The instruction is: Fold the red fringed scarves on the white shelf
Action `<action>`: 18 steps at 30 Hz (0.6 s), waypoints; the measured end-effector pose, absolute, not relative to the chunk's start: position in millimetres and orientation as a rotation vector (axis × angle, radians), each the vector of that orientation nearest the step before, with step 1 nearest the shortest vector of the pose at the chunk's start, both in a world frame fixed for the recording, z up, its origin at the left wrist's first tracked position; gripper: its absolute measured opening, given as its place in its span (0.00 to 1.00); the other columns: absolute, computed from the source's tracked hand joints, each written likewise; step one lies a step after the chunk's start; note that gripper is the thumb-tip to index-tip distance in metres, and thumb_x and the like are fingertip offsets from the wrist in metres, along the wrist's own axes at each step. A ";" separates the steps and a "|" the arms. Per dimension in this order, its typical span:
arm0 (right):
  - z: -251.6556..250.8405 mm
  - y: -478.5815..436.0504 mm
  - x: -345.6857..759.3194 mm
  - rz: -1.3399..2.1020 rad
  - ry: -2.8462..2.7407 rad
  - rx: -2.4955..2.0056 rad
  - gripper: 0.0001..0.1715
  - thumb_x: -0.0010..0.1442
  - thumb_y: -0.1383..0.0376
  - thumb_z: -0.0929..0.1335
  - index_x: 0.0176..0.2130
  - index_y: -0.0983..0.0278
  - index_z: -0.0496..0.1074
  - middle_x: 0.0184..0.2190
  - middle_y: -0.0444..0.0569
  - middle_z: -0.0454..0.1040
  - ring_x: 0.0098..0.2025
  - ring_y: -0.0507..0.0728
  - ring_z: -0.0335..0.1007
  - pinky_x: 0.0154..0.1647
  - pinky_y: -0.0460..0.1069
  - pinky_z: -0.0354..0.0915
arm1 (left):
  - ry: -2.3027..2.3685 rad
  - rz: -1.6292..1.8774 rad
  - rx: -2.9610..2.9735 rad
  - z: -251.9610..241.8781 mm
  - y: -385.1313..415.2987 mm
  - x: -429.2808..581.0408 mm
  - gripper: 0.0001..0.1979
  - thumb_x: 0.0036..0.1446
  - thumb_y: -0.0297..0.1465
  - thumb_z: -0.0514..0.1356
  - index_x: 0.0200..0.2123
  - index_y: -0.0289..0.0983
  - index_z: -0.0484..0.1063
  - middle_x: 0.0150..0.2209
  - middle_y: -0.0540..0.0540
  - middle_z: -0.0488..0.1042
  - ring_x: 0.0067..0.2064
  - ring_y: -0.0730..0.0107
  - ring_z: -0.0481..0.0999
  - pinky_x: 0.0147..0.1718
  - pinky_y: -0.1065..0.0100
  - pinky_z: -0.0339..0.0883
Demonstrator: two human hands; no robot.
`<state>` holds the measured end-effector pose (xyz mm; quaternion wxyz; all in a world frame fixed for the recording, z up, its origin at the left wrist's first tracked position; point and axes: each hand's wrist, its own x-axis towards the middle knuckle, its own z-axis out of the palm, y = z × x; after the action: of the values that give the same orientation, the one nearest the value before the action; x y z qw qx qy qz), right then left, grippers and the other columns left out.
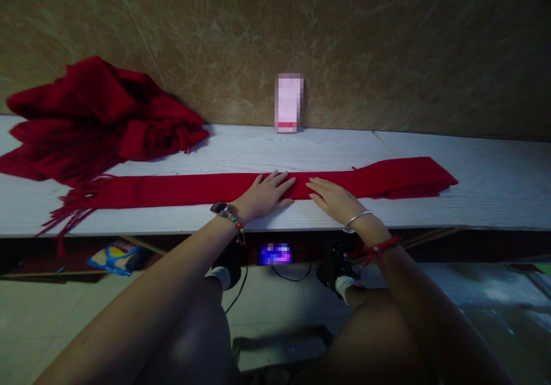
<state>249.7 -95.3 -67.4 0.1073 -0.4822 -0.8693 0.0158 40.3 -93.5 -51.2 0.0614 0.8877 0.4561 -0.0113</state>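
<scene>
A red scarf (193,190) lies along the white wood-grain shelf (486,201), folded into a long narrow strip. Its fringed end trails at the left over the shelf's front edge; the right end is wider and layered. My left hand (264,194) rests flat on the middle of the strip, fingers spread. Just right of it, my right hand (333,198) lies with fingers stretched out on the cloth. A short stretch of red fabric shows between the two hands. Neither hand grips anything.
A second red fringed cloth (103,115) is heaped at the back left against the marbled wall (365,46). A phone (288,101) with a pixelated screen leans on that wall. Below the shelf are another lit screen (275,254), cables and a blue packet (118,257).
</scene>
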 end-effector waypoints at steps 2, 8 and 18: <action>-64.0 -94.9 251.7 0.071 -2.586 -1.424 0.25 0.62 0.66 0.57 0.56 0.71 0.66 0.58 0.57 0.65 0.61 0.58 0.58 0.63 0.57 0.54 | 1.351 -0.037 2.693 -51.6 -92.4 38.7 0.28 0.65 0.41 0.43 0.65 0.39 0.45 0.67 0.40 0.46 0.67 0.55 0.44 0.61 0.49 0.43; -63.9 -94.8 261.1 0.063 -2.687 -1.359 0.25 0.63 0.67 0.58 0.56 0.70 0.66 0.59 0.56 0.63 0.62 0.58 0.56 0.63 0.57 0.55 | 1.311 -0.077 2.696 -52.7 -89.4 37.5 0.27 0.66 0.42 0.41 0.65 0.40 0.47 0.67 0.40 0.45 0.67 0.56 0.43 0.61 0.47 0.40; -60.5 -101.2 267.7 0.179 -2.719 -1.277 0.21 0.63 0.62 0.60 0.55 0.54 0.68 0.61 0.45 0.62 0.64 0.59 0.51 0.62 0.62 0.53 | 1.328 -0.195 2.645 -47.2 -92.0 39.1 0.28 0.65 0.46 0.41 0.66 0.44 0.44 0.68 0.46 0.39 0.68 0.55 0.36 0.62 0.48 0.36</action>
<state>267.7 -101.2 -60.5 0.0659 -0.4235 -0.9016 0.0592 39.1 -92.0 -47.2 0.0875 0.8883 0.4460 -0.0655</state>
